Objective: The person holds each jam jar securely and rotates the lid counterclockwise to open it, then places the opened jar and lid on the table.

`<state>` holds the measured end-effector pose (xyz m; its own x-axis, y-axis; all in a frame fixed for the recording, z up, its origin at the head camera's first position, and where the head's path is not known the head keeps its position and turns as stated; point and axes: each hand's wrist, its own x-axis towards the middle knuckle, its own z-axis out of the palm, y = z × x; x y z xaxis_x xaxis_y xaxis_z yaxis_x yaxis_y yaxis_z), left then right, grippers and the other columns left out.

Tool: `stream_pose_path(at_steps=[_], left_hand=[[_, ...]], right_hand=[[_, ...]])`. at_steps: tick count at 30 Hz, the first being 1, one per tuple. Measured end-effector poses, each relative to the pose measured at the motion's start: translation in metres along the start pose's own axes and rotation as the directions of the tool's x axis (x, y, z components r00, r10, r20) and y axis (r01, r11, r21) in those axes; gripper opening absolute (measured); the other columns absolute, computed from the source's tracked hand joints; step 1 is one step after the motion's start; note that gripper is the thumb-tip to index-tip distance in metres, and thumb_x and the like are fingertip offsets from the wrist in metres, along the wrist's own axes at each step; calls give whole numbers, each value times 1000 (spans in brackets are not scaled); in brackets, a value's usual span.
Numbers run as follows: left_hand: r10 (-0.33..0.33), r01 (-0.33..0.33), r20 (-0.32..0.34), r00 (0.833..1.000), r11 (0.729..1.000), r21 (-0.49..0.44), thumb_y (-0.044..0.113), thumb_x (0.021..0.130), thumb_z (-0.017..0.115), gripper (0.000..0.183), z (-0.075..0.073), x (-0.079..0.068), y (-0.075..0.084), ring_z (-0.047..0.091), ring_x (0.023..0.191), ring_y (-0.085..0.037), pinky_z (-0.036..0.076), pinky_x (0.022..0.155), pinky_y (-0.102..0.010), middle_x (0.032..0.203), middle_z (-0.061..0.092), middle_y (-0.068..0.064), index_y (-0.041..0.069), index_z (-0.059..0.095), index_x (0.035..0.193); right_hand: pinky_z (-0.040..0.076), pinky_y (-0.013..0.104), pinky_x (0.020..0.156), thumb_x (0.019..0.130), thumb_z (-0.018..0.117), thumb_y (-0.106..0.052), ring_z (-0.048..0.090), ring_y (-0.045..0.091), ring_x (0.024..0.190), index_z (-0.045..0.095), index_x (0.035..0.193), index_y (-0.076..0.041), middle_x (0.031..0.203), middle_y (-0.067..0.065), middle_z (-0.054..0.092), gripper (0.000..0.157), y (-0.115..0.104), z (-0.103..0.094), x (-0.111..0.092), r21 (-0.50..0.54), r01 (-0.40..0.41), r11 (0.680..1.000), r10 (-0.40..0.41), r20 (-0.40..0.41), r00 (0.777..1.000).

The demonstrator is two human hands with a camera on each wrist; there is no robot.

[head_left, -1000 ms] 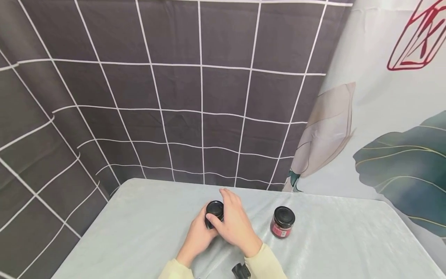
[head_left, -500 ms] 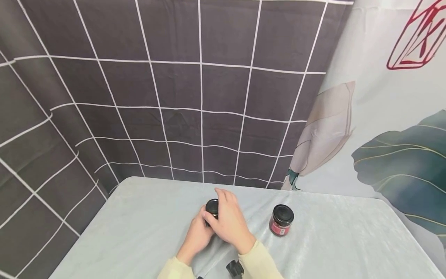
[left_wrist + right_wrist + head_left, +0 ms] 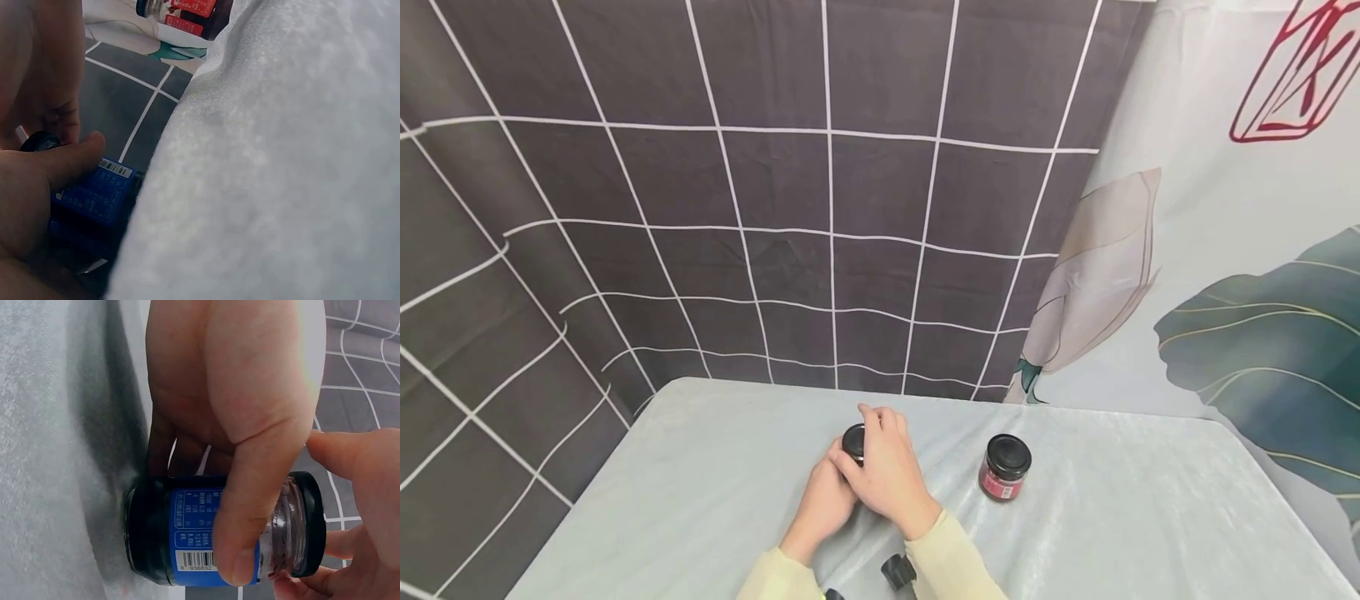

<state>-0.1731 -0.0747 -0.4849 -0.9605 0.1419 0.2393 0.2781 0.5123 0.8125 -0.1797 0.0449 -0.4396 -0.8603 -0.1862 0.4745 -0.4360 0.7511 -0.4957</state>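
Blue-labelled glass jar [image 3: 190, 528] on the soft, rumpled pale cloth [image 3: 1135, 517], left hand [image 3: 827, 493] wrapped round its chunky body, right hand [image 3: 887, 468] curled on the shiny black lid [image 3: 310, 526]. Round red-labelled jar [image 3: 1004, 468] sits nearby.

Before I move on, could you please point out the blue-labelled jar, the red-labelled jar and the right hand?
Blue-labelled jar [image 3: 196, 532], right wrist view: on its label.
Red-labelled jar [image 3: 1005, 470], head view: near edge of its lid.
Right hand [image 3: 889, 470], head view: back of the hand.
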Motion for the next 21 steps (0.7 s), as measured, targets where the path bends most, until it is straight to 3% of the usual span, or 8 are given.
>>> stream_pose_path(at_steps=[21], left_hand=[[-12, 12, -15, 1000, 1000, 3, 9, 96, 62, 46, -4, 1, 2, 60, 121, -34, 47, 102, -50, 128, 64, -20, -3, 51, 138]], right_hand=[[46, 44, 86, 92, 66, -32, 50, 34, 99, 57, 129, 8, 115, 23, 57, 55, -3, 5, 1, -21, -25, 999, 25, 11, 1000]])
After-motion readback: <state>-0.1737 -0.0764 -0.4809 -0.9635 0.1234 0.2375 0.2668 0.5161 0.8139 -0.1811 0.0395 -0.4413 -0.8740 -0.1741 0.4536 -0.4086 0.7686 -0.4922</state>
